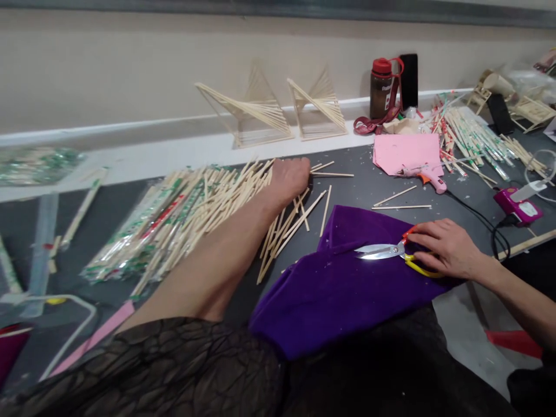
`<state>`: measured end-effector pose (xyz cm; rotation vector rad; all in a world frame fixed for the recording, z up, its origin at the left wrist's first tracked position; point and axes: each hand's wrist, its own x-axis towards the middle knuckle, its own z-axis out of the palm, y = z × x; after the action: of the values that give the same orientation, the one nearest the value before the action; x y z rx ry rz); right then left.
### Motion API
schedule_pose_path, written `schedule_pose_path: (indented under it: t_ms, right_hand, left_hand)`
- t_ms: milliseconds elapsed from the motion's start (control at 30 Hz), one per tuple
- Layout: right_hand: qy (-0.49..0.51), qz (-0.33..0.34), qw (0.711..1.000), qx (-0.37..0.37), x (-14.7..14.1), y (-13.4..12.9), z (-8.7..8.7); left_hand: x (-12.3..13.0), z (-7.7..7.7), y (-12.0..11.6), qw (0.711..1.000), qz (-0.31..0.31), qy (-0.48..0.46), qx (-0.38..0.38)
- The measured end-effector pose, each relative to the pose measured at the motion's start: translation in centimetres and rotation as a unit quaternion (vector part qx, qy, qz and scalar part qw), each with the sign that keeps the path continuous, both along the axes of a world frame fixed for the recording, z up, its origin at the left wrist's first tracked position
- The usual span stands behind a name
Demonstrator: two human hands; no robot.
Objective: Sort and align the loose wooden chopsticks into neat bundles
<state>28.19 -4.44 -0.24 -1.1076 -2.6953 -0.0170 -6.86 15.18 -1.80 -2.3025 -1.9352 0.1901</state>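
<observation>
Reaching to the far side of the dark table, my left hand (292, 178) has curled fingers over loose wooden sticks (234, 194); some sticks stick out to its right, but its fingertips are hidden. My right hand (445, 246) is closed on the red and yellow handles of the scissors (382, 251). Their blades lie slightly apart over a folded purple cloth (321, 301) at the table's near edge. Several sticks (289, 231) lie between my left hand and the cloth. Two more sticks (402, 207) rest beyond the cloth.
Wrapped stick bundles (134, 237) lie left. Two stick frames (260, 121) stand by the wall, beside a red-capped bottle (381, 90). A pink glue gun (428, 176) touches pink sheets (406, 152); its cord runs right near a magenta power box (519, 207).
</observation>
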Motion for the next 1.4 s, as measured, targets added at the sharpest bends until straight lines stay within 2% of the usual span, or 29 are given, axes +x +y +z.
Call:
schedule_pose_path:
  t_ms: [133,233,367,433,533,633,700,800,900,1000,1100,1200,1300,1400]
  right_hand:
    - [-0.047,-0.081,0.995,0.031,-0.8,3.6,0.3]
    - [-0.15,-0.099,0.983,0.024,-1.9,7.3,0.4]
    - [-0.254,-0.136,0.957,-0.03,-2.5,10.6,0.2]
    - [-0.275,-0.138,0.95,-0.045,-2.5,11.2,0.1]
    - [-0.286,-0.139,0.947,-0.046,-2.6,11.4,0.2]
    - [-0.279,-0.168,0.944,-0.044,-2.8,11.2,0.6]
    - [-0.251,-0.199,0.946,-0.056,-2.6,10.9,0.9]
    - [-0.199,-0.206,0.953,-0.1,-1.4,10.3,1.0]
    - [-0.174,-0.139,0.965,-0.141,-0.2,9.8,0.6]
    - [-0.203,-0.089,0.967,-0.125,0.0,9.6,0.1]
    - [-0.253,-0.1,0.959,-0.083,-0.5,9.6,-0.2]
    - [-0.242,-0.117,0.96,-0.079,-0.7,9.9,-0.2]
    - [-0.159,-0.134,0.972,-0.107,-1.5,10.4,0.4]
    - [-0.045,-0.117,0.979,-0.162,-4.8,10.6,2.0]
  left_hand:
    - [0.0,0.8,-0.4,0.999,-0.005,-0.037,0.007]
    - [0.0,2.8,-1.1,0.997,0.017,-0.057,0.046]
    - [0.0,6.2,-4.1,0.992,0.047,-0.053,0.102]
    - [-0.3,6.8,-6.2,0.993,0.044,-0.044,0.099]
    - [-1.2,5.9,-8.4,0.996,0.031,-0.033,0.072]
    - [-2.5,4.0,-9.2,0.998,0.044,-0.033,0.043]
    - [-3.0,3.0,-9.4,0.997,0.019,-0.044,0.065]
    - [-2.1,1.8,-10.1,0.987,-0.075,-0.093,0.11]
    - [0.2,0.5,-10.9,0.965,-0.219,-0.139,0.041]
    - [1.8,-0.8,-11.3,0.955,-0.265,-0.131,0.009]
    - [1.3,-1.2,-11.5,0.964,-0.251,-0.085,0.03]
    - [-0.9,-0.5,-11.8,0.976,-0.209,-0.037,0.046]
    - [-3.1,0.4,-12.5,0.99,-0.14,-0.011,0.033]
    - [-4.2,0.8,-13.1,0.995,-0.095,-0.019,0.023]
